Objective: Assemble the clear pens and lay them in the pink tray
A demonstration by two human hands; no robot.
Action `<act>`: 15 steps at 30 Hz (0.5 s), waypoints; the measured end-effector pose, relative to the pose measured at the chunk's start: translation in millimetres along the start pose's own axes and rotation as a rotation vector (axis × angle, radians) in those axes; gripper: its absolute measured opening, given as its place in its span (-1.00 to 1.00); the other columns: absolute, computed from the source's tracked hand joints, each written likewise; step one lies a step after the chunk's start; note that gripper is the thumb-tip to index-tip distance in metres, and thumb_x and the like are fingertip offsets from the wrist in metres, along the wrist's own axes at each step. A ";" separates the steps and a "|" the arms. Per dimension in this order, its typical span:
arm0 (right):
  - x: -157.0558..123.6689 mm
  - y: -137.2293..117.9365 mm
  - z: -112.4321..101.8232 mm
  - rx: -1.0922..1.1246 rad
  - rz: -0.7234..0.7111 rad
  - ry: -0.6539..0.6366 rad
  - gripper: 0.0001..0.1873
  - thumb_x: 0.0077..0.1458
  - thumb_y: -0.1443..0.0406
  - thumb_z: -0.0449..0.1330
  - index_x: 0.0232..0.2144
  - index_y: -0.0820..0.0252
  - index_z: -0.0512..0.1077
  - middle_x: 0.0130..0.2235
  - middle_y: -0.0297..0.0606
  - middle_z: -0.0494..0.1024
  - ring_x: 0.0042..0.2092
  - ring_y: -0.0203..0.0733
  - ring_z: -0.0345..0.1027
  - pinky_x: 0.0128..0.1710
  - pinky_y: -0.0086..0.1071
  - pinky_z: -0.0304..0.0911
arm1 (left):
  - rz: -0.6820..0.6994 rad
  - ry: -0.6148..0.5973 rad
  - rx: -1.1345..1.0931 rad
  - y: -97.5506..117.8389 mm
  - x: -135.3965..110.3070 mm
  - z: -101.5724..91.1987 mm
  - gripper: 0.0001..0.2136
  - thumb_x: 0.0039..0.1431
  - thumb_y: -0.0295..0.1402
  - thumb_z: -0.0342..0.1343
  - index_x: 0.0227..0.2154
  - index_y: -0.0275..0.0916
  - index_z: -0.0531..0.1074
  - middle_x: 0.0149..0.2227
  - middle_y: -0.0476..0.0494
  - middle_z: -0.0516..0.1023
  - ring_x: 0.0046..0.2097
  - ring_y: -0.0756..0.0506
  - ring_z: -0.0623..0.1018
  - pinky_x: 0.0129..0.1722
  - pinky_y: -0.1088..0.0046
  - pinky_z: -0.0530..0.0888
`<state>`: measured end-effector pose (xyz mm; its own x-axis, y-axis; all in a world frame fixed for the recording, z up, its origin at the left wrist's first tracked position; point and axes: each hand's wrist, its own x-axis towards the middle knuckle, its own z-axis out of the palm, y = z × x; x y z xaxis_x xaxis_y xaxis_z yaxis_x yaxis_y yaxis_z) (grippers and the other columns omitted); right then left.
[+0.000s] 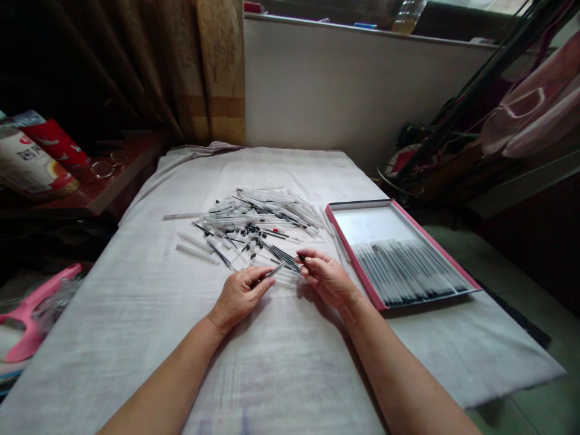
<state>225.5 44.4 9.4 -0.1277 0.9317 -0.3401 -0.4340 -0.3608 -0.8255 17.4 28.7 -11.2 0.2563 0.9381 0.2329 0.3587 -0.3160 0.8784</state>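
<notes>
My left hand rests on the white cloth with its fingers pinched on a thin clear pen barrel that points up and right. My right hand is just to the right, fingers curled on a small dark pen part. The two hands nearly meet over the near edge of a loose pile of pen parts: clear barrels, black refills and small black caps. A pink-rimmed shallow box to the right holds a row of assembled pens.
The white cloth covers a long table that runs to a white wall. A wooden side table at left carries packets. A pink plastic object lies low at left. A dark stand and pink fabric are at right.
</notes>
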 end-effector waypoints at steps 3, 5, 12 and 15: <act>-0.4 2.0 -1.7 0.021 0.011 -0.027 -0.77 -0.25 0.33 0.29 -0.40 0.20 0.55 -0.43 -0.29 0.53 -0.54 -0.44 0.21 -0.69 -0.62 -0.12 | 0.057 0.003 0.068 -0.3 -0.5 0.0 -0.78 0.15 -0.28 0.16 -0.19 -0.19 0.59 -0.24 -0.17 0.66 -0.24 -0.13 0.63 -0.21 0.39 0.53; 0.2 3.1 -2.2 0.020 0.016 -0.045 -0.77 -0.23 0.30 0.31 -0.39 0.20 0.55 -0.45 -0.30 0.52 -0.55 -0.44 0.19 -0.70 -0.61 -0.13 | 0.088 0.006 0.099 -0.4 -1.0 0.3 -0.78 0.17 -0.28 0.15 -0.17 -0.20 0.58 -0.24 -0.17 0.66 -0.24 -0.12 0.63 -0.19 0.39 0.54; -0.5 8.5 0.1 -0.115 -0.011 -0.075 -0.69 -0.17 0.15 0.38 -0.38 0.23 0.53 -0.54 -0.39 0.44 -0.62 -0.51 0.08 -0.69 -0.59 -0.19 | 0.176 -0.025 0.217 0.1 -2.8 1.0 -0.77 0.24 -0.33 0.09 -0.10 -0.20 0.55 -0.20 -0.14 0.65 -0.20 -0.06 0.62 -0.14 0.46 0.53; -0.7 10.7 1.1 -0.197 -0.054 -0.102 -0.67 -0.12 0.11 0.35 -0.35 0.23 0.54 -0.53 -0.39 0.43 -0.61 -0.50 0.10 -0.68 -0.57 -0.17 | 0.193 -0.039 0.258 1.0 -3.2 1.2 -0.77 0.25 -0.33 0.09 -0.09 -0.19 0.54 -0.22 -0.12 0.65 -0.21 -0.05 0.62 -0.15 0.48 0.52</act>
<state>219.9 39.9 1.4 -0.2023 0.9459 -0.2537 -0.2617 -0.3019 -0.9167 18.0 25.3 -11.6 0.3740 0.8529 0.3642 0.5143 -0.5175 0.6839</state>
